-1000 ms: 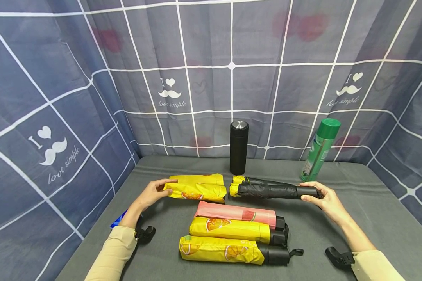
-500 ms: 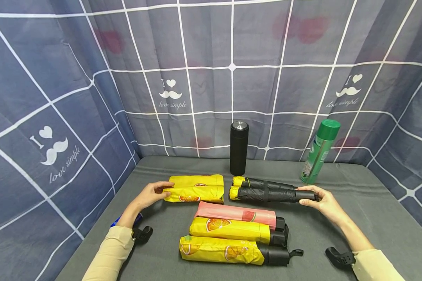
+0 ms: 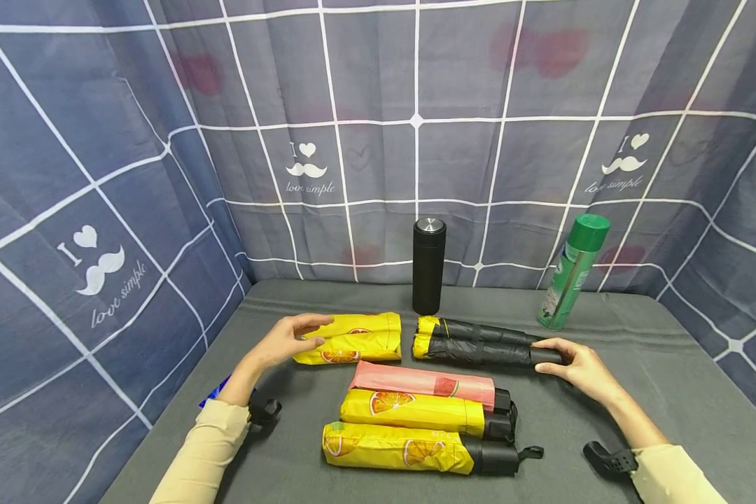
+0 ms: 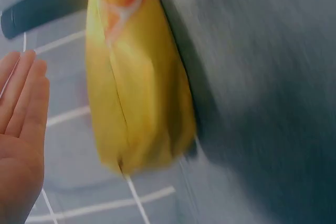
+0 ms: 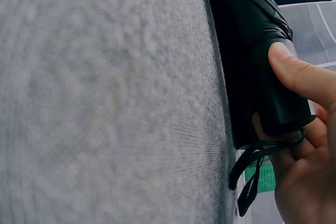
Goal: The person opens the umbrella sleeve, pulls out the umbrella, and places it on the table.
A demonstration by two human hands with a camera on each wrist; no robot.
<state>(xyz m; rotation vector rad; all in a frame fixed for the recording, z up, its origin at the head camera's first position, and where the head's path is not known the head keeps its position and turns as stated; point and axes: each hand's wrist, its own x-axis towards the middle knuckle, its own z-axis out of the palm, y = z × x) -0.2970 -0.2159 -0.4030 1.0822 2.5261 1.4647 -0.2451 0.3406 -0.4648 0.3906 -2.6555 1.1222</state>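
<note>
I see right hand pinching handle of nearer black umbrella; yellow pouch lies at its 9 o'clock. Left hand loose, fingers straight, gripping nothing: pouch could skid if umbrella bumps it. Swinging handle toward 1 o'clock might topple green can.

Small curtained-off booth; whether home, shop or office lies beyond cannot be told. Grid-patterned blue-grey curtain with printed moustaches and "love simple" lettering closes back and both sides. Grey cloth-covered counter runs up to it. Household goods on top: folding umbrellas, black vacuum flask, green aerosol can. Black wrist cameras suggest recording setup.
</note>
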